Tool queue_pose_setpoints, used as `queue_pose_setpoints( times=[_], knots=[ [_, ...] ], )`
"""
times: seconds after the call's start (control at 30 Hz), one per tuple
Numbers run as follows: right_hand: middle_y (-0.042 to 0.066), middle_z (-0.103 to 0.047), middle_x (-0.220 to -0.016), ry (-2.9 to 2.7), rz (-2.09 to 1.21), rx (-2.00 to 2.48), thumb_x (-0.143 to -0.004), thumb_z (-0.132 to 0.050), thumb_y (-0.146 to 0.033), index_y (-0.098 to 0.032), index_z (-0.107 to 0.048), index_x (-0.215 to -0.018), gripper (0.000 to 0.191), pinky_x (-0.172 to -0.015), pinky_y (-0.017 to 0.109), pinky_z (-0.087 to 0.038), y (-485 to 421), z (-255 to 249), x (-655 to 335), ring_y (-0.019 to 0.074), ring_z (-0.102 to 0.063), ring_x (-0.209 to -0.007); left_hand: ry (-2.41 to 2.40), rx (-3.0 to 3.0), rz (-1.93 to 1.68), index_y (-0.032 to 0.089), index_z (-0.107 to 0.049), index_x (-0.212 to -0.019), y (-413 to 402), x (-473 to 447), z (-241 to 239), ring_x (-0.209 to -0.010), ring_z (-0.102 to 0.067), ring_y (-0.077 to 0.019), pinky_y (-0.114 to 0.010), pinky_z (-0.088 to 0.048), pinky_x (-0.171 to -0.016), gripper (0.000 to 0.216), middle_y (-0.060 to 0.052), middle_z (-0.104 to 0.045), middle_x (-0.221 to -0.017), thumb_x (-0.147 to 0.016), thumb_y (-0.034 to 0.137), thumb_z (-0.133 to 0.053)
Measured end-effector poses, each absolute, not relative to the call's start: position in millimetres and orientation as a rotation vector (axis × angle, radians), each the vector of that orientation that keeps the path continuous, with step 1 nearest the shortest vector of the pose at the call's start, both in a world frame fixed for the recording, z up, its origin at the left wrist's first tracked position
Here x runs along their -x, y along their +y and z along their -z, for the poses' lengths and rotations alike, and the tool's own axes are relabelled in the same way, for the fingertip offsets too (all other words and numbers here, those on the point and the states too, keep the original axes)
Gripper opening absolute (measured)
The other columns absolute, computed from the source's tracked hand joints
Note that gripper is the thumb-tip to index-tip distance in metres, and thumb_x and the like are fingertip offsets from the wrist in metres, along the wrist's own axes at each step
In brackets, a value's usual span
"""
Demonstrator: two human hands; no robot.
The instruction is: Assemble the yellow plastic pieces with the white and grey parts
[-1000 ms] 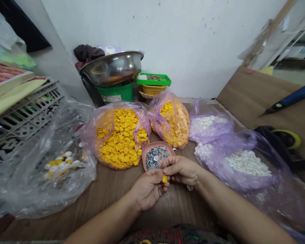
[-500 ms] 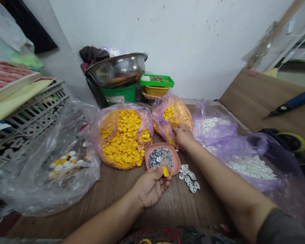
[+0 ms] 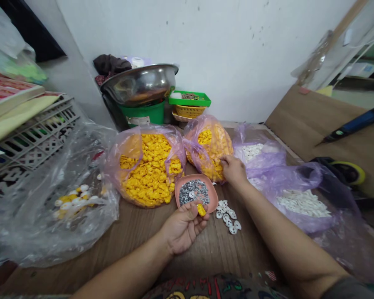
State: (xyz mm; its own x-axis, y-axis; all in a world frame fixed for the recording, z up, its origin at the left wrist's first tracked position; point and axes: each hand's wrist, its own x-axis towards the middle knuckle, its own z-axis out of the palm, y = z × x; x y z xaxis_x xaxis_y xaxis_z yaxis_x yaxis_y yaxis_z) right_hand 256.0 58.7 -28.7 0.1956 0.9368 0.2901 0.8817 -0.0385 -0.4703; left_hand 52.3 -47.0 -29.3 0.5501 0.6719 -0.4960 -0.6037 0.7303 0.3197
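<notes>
My left hand (image 3: 184, 226) is closed, pinching a small yellow plastic piece (image 3: 201, 210) between thumb and fingertips, just over the near rim of a pink dish (image 3: 214, 195). Small grey metal-looking bits (image 3: 198, 192) fill much of that dish, with one white piece among them. My right hand (image 3: 235, 171) has its fingers drawn together at the right side of a purple-tinted bag of yellow pieces (image 3: 205, 137). What its fingertips hold, if anything, I cannot make out. Several flat white pieces with holes (image 3: 228, 216) lie on the tabletop between my forearms.
A larger bag of yellow pieces (image 3: 149, 166) stands left of the dish. Purple bags of white pieces (image 3: 302, 203) lie at right; a clear bag with white and yellow round pieces (image 3: 77, 199) is at left. Behind stand a metal basin (image 3: 140, 85) and a green tray (image 3: 207, 101).
My right hand has drawn back slightly from the bag, its fingertips now at the bag's side. The left still holds the yellow piece, turned a little. The view has shifted slightly.
</notes>
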Motion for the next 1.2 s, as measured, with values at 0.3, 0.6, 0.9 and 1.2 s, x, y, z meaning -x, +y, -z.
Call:
queue_pose_setpoints(
  times=[0.3,0.6,0.9,1.2],
  knots=[
    [0.006,-0.064,-0.098,-2.225,-0.385,1.525,-0.057,-0.065,-0.013,-0.019,-0.067,-0.082,0.025,-0.087,0.03,-0.04,71,18,-223,0.0207,-0.056,-0.095,0.654,-0.136,-0.77,0.011,-0.057,-0.076,-47,-51,28,-0.055,-0.063,-0.0127,-0.018,-0.05,-0.049,0.016,-0.005,-0.067,-0.065,-0.065,0.011,-0.069],
    [0.011,-0.05,-0.125,-2.073,-0.298,1.655,-0.064,-0.04,0.002,-0.013,-0.051,-0.117,0.056,-0.101,0.039,-0.028,110,23,-251,0.0224,-0.039,-0.119,0.713,-0.124,-0.778,0.014,-0.056,-0.076,-47,-48,31,-0.054,-0.063,-0.0119,-0.018,-0.05,-0.05,0.018,-0.003,-0.067,-0.066,-0.064,0.012,-0.069],
    [0.013,-0.049,-0.124,-1.911,-0.138,1.886,-0.061,-0.038,0.0,-0.011,-0.041,-0.126,0.067,-0.098,0.042,-0.034,79,63,-294,0.0256,-0.04,-0.118,0.768,-0.099,-0.77,0.014,-0.054,-0.076,-48,-51,28,-0.051,-0.062,-0.0118,-0.018,-0.047,-0.046,0.025,-0.002,-0.068,-0.066,-0.06,0.013,-0.073],
    [0.007,-0.062,-0.103,-2.196,0.012,1.773,-0.075,-0.042,-0.007,-0.02,-0.064,-0.098,0.035,-0.09,0.036,-0.034,71,32,-266,0.0221,-0.05,-0.099,0.758,-0.132,-0.787,0.013,-0.057,-0.073,-48,-53,28,-0.042,-0.057,-0.0094,-0.017,-0.044,-0.04,0.033,0.0,-0.065,-0.056,-0.049,0.015,-0.079]
  ],
)
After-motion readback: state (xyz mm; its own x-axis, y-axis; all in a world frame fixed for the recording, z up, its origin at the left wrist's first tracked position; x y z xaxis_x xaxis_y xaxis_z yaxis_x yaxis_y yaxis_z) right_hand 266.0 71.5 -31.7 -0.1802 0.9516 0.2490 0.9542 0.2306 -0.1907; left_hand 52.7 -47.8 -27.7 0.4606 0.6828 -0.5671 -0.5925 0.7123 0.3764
